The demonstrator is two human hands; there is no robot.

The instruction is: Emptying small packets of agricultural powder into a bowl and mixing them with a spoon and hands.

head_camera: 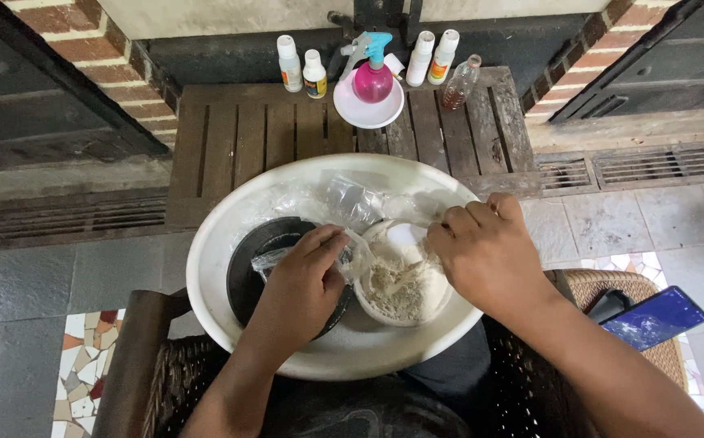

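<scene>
Plastic bag [352, 243] pinched by both hands [307, 284] (fingers closed).

One view only: your head camera, looking steeply down over your lap. Close range; your left hand [303, 284] and right hand [485, 255] fill centre of frame, forearms entering from bottom edge. White basin [214, 268] sits mid-frame, just below lens. Camera faces forward toward brick wall [100, 45] along top edge; wooden slatted bench [246, 134] in upper centre. Stone floor visible lower left and right. No second view, so no shared area.
</scene>
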